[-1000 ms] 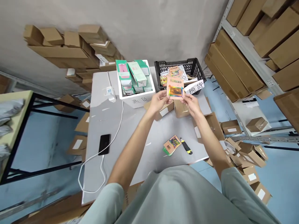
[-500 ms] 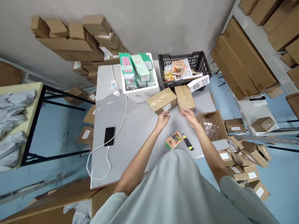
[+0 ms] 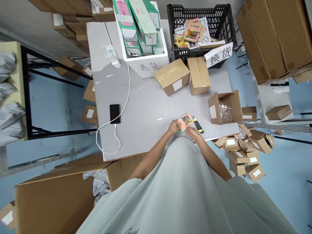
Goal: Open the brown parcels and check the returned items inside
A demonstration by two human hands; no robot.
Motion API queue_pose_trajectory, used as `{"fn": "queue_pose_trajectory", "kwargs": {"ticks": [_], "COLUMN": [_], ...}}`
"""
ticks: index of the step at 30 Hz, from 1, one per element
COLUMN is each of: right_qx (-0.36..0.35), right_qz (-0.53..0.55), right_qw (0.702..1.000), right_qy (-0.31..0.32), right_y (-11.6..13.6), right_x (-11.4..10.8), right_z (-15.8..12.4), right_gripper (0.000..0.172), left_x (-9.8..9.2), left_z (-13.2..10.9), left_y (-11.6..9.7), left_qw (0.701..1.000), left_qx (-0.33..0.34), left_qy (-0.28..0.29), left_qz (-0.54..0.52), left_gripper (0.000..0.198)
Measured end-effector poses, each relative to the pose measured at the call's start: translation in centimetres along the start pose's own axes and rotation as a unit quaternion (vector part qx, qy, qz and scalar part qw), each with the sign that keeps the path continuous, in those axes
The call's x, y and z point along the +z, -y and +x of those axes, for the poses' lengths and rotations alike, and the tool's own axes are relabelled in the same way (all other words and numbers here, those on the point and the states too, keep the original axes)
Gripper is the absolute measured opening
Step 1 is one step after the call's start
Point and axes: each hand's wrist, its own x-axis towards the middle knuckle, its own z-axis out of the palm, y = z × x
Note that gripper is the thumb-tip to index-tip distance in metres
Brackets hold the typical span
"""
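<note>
A small orange picture booklet (image 3: 186, 120), with something green under its lower left edge, is at the near edge of the table. My left hand (image 3: 174, 126) pinches it by the left side, the fingers curled at the edge. Along its lower right edge, my right hand (image 3: 192, 132) has its fingers closed on it too; the fingertips are partly hidden. Just right of the booklet lies a black and yellow box cutter (image 3: 198, 125), which neither hand grips.
Two taped cartons (image 3: 173, 75) stand before a white foam box (image 3: 148, 66) of green packages and a black crate (image 3: 202, 14) of booklets. An open carton (image 3: 229, 107) sits at the table's right. A phone (image 3: 114, 113) with a white cable (image 3: 128, 94) lies left.
Both hands have come back from near the taped cartons, towards my body, and closed on the booklet. My view has tilted further down.
</note>
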Motion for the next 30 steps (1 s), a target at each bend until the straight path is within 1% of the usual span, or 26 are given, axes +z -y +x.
{"fn": "queue_pose_trajectory", "kwargs": {"ticks": [3, 6, 9, 11, 13, 15, 18, 20, 22, 24, 26, 27, 29, 30], "right_qx": [0.042, 0.046, 0.03, 0.012, -0.012, -0.055, -0.154, -0.2, -0.218, -0.221, -0.219, -0.219, -0.225, -0.229], "right_qz": [0.002, -0.004, -0.009, -0.007, -0.006, -0.006, -0.014, -0.051, -0.117, -0.184, -0.227, -0.232, -0.205, -0.176], "right_qw": [0.999, 0.997, 0.998, 0.999, 1.0, 0.998, 0.988, 0.977, 0.962, 0.942, 0.928, 0.925, 0.931, 0.937], "right_qy": [-0.035, -0.065, -0.061, -0.045, -0.023, -0.006, 0.014, 0.055, 0.119, 0.171, 0.2, 0.206, 0.203, 0.195], "right_y": [-0.3, -0.4, -0.3, 0.0, 0.5, 1.6, 3.8, 5.5, 6.8, 7.5, 7.6, 7.6, 7.3, 7.2], "right_x": [0.5, 0.8, 1.1, 1.0, 0.8, 0.3, -0.4, -0.4, 0.3, 1.6, 3.2, 4.0, 5.8, 6.6], "right_z": [0.3, -0.1, -1.5, -2.9, -4.4, -5.8, -7.9, -9.2, -10.4, -11.4, -12.4, -12.8, -13.5, -13.9], "right_gripper": [0.015, 0.02, 0.026, 0.031, 0.039, 0.048, 0.065, 0.073, 0.072, 0.065, 0.054, 0.051, 0.053, 0.056], "left_x": [0.1, 0.1, -0.2, -1.0, -2.3, -4.4, -8.4, -11.3, -13.9, -15.8, -16.9, -17.3, -17.4, -17.2], "left_z": [-0.4, -1.3, -3.0, -4.5, -6.2, -7.9, -10.3, -11.7, -13.1, -14.3, -15.3, -15.6, -16.1, -16.2], "left_y": [0.2, 0.0, -0.2, -0.1, 0.2, 0.9, 1.7, 1.7, 1.0, -0.1, -1.2, -1.6, -2.0, -1.9], "left_qw": [1.0, 1.0, 0.997, 0.992, 0.985, 0.975, 0.958, 0.952, 0.947, 0.942, 0.936, 0.932, 0.922, 0.915], "left_qx": [-0.002, 0.012, 0.039, 0.065, 0.092, 0.118, 0.183, 0.233, 0.275, 0.305, 0.325, 0.33, 0.324, 0.309], "left_qy": [-0.009, -0.006, 0.003, 0.005, 0.005, 0.01, 0.008, -0.016, -0.032, -0.039, -0.061, -0.083, -0.155, -0.198], "left_qz": [-0.002, -0.023, -0.066, -0.105, -0.147, -0.187, -0.221, -0.198, -0.163, -0.136, -0.122, -0.123, -0.145, -0.166], "left_gripper": [0.04, 0.03, 0.021, 0.024, 0.031, 0.038, 0.04, 0.041, 0.043, 0.042, 0.039, 0.038, 0.038, 0.041]}}
